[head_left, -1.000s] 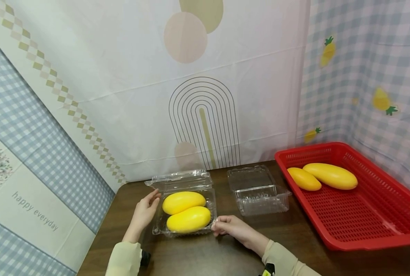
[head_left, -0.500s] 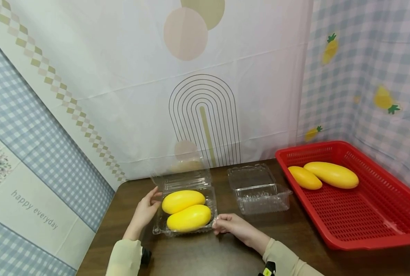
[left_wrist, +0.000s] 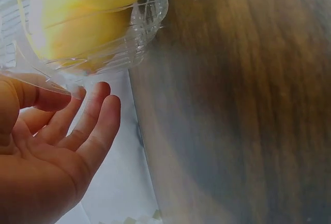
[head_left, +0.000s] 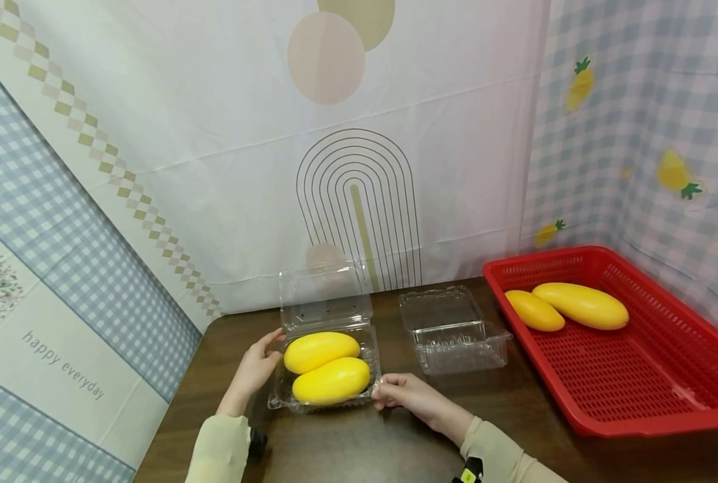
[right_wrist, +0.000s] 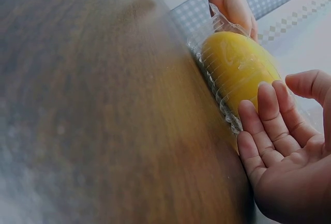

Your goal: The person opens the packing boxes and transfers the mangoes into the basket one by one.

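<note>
Two smooth, oblong, mango-like yellow fruits (head_left: pixel 331 381) lie side by side in a clear plastic clamshell box (head_left: pixel 370 349) on the table. The box's lid (head_left: pixel 325 295) stands raised at the back, near the wall cloth. At the box's left side, my left hand (head_left: pixel 255 365) pinches the rim between thumb and index finger, while its other fingers (left_wrist: pixel 101 125) extend loosely. My right hand (head_left: pixel 410 399) pinches the front right corner. In the right wrist view its remaining fingers (right_wrist: pixel 266 120) lie along the box wall, beside a yellow fruit (right_wrist: pixel 238 66).
A second clear clamshell box (head_left: pixel 462 352) stands with its lid raised, right of the first. Farther right is a red plastic basket (head_left: pixel 631 382) holding two more yellow fruits (head_left: pixel 579 306). Patterned cloth (head_left: pixel 455 134) hangs behind the brown wooden table (head_left: pixel 335 449).
The lid of the filled box has swung up from leaning far back to nearly upright. Both hands have kept their places at the box's sides, and the fruits have not moved.
</note>
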`<action>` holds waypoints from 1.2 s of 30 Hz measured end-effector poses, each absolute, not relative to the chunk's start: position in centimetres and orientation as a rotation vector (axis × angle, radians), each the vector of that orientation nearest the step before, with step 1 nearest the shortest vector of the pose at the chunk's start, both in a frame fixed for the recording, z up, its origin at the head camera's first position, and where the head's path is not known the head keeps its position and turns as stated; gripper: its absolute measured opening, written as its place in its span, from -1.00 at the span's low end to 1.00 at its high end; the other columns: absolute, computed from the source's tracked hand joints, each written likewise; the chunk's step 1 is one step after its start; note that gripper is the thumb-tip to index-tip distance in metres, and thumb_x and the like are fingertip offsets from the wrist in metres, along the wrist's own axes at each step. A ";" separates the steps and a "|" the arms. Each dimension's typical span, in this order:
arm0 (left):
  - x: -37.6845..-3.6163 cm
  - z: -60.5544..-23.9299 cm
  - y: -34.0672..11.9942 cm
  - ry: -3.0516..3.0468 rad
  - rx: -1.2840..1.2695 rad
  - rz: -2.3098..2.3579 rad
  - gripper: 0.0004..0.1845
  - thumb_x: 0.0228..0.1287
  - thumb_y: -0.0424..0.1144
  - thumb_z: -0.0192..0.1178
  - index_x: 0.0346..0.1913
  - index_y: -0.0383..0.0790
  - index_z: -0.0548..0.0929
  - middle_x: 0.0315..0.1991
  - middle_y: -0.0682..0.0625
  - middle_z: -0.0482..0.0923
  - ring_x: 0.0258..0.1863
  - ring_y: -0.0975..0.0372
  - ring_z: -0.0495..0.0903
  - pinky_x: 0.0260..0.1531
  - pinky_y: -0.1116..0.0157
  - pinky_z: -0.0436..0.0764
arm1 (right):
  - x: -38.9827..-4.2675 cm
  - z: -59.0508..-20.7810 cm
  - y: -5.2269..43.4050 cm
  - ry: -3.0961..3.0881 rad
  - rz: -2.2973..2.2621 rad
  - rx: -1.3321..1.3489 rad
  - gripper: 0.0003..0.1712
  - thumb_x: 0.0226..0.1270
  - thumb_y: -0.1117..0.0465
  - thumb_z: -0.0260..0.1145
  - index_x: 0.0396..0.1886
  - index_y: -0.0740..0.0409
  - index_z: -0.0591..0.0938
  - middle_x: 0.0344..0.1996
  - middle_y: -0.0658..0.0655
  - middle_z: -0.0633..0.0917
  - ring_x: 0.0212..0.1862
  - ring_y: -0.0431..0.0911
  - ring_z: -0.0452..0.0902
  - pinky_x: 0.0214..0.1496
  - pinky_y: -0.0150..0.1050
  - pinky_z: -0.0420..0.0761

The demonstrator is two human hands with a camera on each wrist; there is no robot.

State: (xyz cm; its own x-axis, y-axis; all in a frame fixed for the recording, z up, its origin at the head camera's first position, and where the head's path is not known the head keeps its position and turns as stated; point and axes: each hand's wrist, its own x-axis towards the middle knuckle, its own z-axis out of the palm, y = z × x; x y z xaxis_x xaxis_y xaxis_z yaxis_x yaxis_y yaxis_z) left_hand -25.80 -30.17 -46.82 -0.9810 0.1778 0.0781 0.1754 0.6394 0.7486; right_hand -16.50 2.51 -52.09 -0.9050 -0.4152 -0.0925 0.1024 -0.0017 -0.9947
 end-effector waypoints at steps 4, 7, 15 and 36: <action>-25.8 -46.9 -30.2 2.868 0.324 1.245 -0.40 0.35 -0.52 0.02 0.46 -0.39 0.34 0.28 -0.31 0.49 -0.61 0.25 0.25 -0.58 0.37 0.32 | -16.5 -52.1 2.4 1.924 -1.965 -0.324 -0.81 0.42 0.17 0.20 -0.32 0.17 0.66 -0.28 0.12 0.72 -0.21 -0.11 0.63 -0.02 -0.19 0.58; -25.8 -47.0 -30.0 2.911 0.377 1.180 -0.43 0.36 -0.52 0.00 0.44 -0.41 0.36 0.26 -0.31 0.48 -0.48 0.22 0.35 -0.44 0.33 0.38 | -16.5 -52.2 2.4 1.928 -1.961 -0.325 -0.80 0.42 0.17 0.20 -0.31 0.18 0.66 -0.28 0.12 0.72 -0.21 -0.11 0.63 -0.01 -0.19 0.58; -26.1 -47.2 -29.8 2.903 0.407 1.092 -0.52 0.43 -0.49 -0.07 0.38 -0.46 0.44 0.24 -0.38 0.37 -0.21 0.04 0.47 -0.32 0.21 0.43 | -16.4 -51.9 2.6 1.953 -1.910 -0.356 -0.77 0.42 0.16 0.19 -0.30 0.23 0.66 -0.39 0.04 0.71 -0.30 -0.13 0.60 -0.20 -0.26 0.54; -25.4 -47.0 -29.7 2.891 0.451 1.067 -0.53 0.44 -0.45 -0.13 0.34 -0.51 0.43 0.22 -0.40 0.46 0.21 -0.16 0.46 0.11 -0.05 0.45 | -16.4 -51.6 3.0 1.967 -1.808 -0.423 -0.78 0.38 0.17 0.21 -0.34 0.23 0.68 -0.42 -0.01 0.72 -0.26 -0.14 0.64 -0.12 -0.22 0.48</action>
